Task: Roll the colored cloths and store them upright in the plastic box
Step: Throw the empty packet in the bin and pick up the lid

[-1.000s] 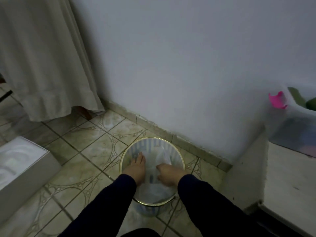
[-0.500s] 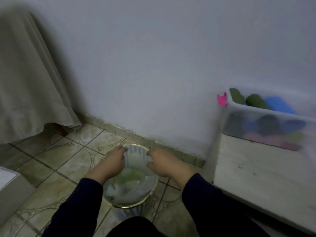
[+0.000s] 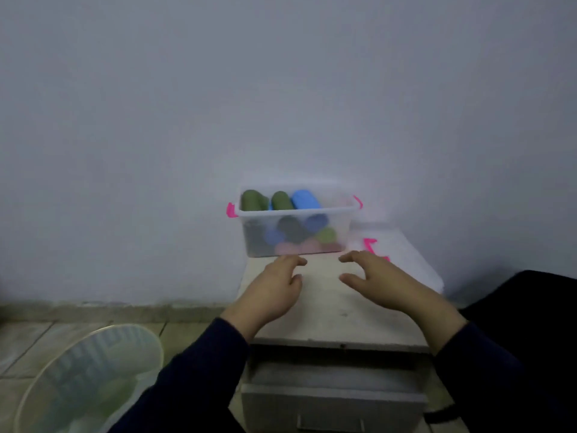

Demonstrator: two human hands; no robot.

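Lower left of frame: a round laundry basket point(image 3: 84, 379) on the tiled floor, pale and greenish cloth inside, blurred. Lower centre: a pale bench point(image 3: 324, 307) with a drawer front below.

Both hands hover over the bench top, palms down, fingers spread and slightly bent, nothing in either. Left hand point(image 3: 274, 287) sits centre frame, right hand point(image 3: 379, 281) just right of it; fingertips of both point toward the box and stop just short of its front wall. Dark sleeves run down to the bottom edge.

Beyond the hands, centre frame against the wall: clear plastic box point(image 3: 295, 228) with pink latches, holding rolled cloths point(image 3: 281, 201) in green, blue and pink; several lean rather than stand straight. A lid point(image 3: 402, 260) with pink clips lies right of the box.

Risk: grabbing or sliding the box fast could tip the leaning rolls or let them unroll. The box looks nearly full, so squeezing in more may knock the others over.
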